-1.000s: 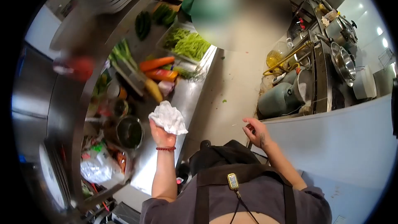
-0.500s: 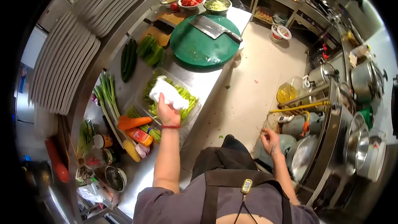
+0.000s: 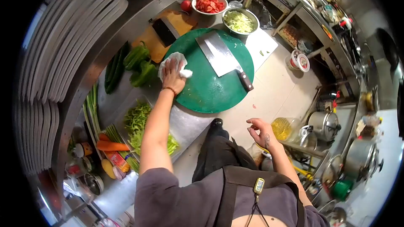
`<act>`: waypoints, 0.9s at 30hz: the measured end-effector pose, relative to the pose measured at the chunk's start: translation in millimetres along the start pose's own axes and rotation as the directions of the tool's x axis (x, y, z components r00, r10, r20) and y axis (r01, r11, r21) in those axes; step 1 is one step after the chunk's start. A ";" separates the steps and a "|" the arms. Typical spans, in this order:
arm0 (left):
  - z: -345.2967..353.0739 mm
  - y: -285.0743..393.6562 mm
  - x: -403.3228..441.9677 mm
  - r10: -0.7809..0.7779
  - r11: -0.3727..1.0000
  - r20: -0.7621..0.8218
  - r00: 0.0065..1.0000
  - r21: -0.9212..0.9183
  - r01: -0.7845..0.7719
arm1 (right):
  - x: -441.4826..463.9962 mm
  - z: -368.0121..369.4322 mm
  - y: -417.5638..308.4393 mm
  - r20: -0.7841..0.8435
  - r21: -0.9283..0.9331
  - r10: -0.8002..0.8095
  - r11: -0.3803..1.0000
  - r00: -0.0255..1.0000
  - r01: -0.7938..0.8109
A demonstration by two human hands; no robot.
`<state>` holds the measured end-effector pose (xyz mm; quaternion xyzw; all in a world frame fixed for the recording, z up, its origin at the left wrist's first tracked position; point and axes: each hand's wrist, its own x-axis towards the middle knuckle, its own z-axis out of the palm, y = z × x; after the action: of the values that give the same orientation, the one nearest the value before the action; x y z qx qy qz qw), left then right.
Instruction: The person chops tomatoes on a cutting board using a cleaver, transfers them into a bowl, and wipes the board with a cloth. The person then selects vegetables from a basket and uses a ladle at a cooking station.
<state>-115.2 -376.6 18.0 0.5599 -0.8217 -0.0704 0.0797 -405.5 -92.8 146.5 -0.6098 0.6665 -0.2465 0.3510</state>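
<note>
My left hand [image 3: 174, 77] presses a crumpled white cloth [image 3: 180, 61] onto the left edge of a round green cutting board [image 3: 202, 94], fingers over the cloth. A cleaver [image 3: 216, 52] with a dark riveted handle lies across the board, its handle reaching toward the right rim. Out over the floor, to the right of my body, my right hand [image 3: 261, 133] is held with thumb and fingers apart and nothing in it. Below my left hand stands a clear tray of cut green vegetable strips [image 3: 136, 126], partly hidden by my left forearm.
Green peppers [image 3: 142, 69], cucumbers [image 3: 115, 69] and a carrot [image 3: 111, 145] lie left of the board. Bowls of chopped tomato [image 3: 209, 3] and shredded pale greens [image 3: 240, 22] stand behind it. Stacked plates [image 3: 75, 38] fill the left shelf. Pots [image 3: 326, 124] stand at right.
My left hand has carried the white cloth from above the vegetable tray up to the green board. My right hand has risen and spread its fingers. The camera view has shifted too.
</note>
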 end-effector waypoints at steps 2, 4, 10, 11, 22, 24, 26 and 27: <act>7.5 0.0 -18.6 0.072 0.996 -0.016 0.997 -0.056 -0.072 | 25.9 -22.1 16.8 0.066 0.057 0.116 0.991 0.991 -0.120; -3.1 29.4 -51.7 0.113 0.992 -0.010 0.994 -0.054 -0.113 | 65.5 -30.5 56.8 -0.024 0.124 0.018 0.992 1.000 -0.015; -12.3 140.2 -107.9 -0.144 0.980 0.068 0.987 -0.129 0.152 | 208.3 -20.6 67.4 -0.081 -0.159 -0.184 0.973 0.980 0.169; -8.6 157.2 -110.9 -0.210 0.968 0.050 0.976 -0.130 0.215 | 217.7 -13.0 68.9 -0.030 -0.283 -0.240 0.933 0.970 0.222; 23.2 305.3 -60.0 -0.326 0.893 -0.016 0.945 -0.334 0.303 | 251.0 -115.1 95.8 0.474 0.506 0.048 0.803 0.879 -0.316; 17.6 316.5 -37.3 -0.302 0.879 0.036 0.953 -0.375 0.293 | 229.0 -147.3 119.2 0.488 0.651 0.067 0.637 0.870 -0.414; 24.0 309.6 -21.1 -0.280 0.844 -0.128 0.951 -0.505 0.181 | 204.1 -175.5 144.3 0.439 0.694 0.094 0.596 0.894 -0.404; 20.1 301.6 -15.0 -0.433 0.753 -0.204 0.878 -0.617 0.228 | 190.8 -184.3 154.5 0.385 0.712 0.144 0.582 0.912 -0.392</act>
<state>-388.1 -252.7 59.4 0.6509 -0.6213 -0.2323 0.3692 -647.9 -278.4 114.1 -0.3177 0.5212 -0.3619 0.7046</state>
